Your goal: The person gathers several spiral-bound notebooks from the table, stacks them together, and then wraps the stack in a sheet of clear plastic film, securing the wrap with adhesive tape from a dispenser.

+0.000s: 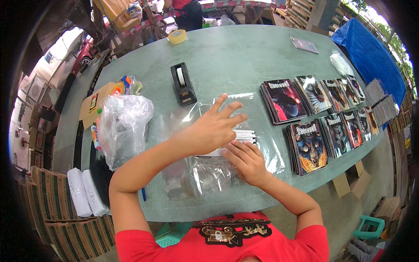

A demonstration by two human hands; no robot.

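Note:
Before me lies a stack of white-edged sheets or thin booklets [245, 136], partly inside a clear plastic sheet or bag [214, 172]. My left hand [212, 129] is over the stack, three fingers fanned apart; its thumb is hidden and its wrist a little blurred. At the stack's near right side, my right hand [248, 163] presses its fingers together against the plastic. The fingertips of both hands nearly meet. Most of the stack is covered by my hands. Beyond them stands a black tape dispenser [183, 84] with a roll in it.
Two rows of spiral-bound notebooks with dark picture covers [284, 101] stand at the right. A crumpled plastic bag [124, 126] and a cardboard box [94, 105] are at the left. A wide tape roll [177, 36] lies on the far edge of the green table [235, 56].

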